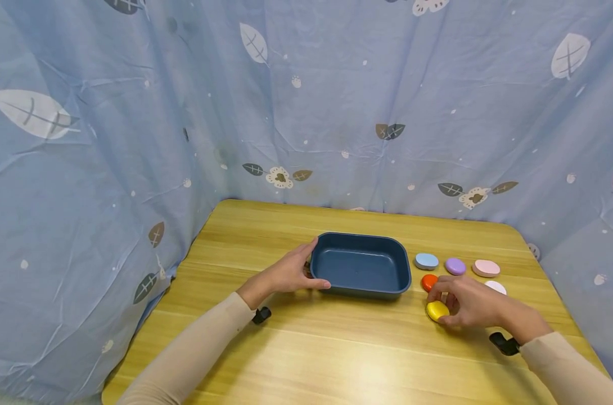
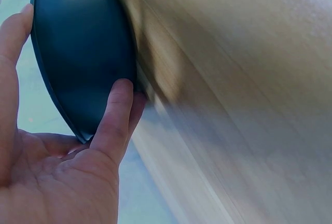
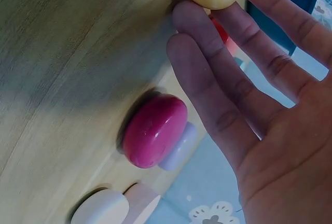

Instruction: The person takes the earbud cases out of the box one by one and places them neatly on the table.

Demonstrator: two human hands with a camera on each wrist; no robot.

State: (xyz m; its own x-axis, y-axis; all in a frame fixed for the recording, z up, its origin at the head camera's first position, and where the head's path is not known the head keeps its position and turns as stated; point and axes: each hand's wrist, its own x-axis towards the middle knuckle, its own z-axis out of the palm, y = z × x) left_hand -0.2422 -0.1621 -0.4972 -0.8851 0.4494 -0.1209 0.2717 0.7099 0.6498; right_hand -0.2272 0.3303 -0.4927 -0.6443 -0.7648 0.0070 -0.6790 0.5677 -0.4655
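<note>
A dark blue rectangular plastic tub (image 1: 359,293) sits mid-table. My left hand (image 1: 291,271) holds its left end, thumb along the front rim and fingers at the back corner; the left wrist view shows the hand (image 2: 67,177) around the tub's end (image 2: 83,53). To the right, my right hand (image 1: 468,302) pinches a yellow oval soap (image 1: 437,311) at table level. Just behind it lies a red oval soap (image 1: 429,282). In the right wrist view, a magenta soap (image 3: 155,130) lies below the fingers (image 3: 192,60); the hand hides it from the head view.
Behind the right hand stand a light blue soap (image 1: 426,261), a purple one (image 1: 455,266) and a pink one (image 1: 486,268). A white soap (image 1: 496,287) shows past the knuckles. Patterned blue curtains (image 1: 337,112) border the wooden table (image 1: 337,354) behind and on both sides.
</note>
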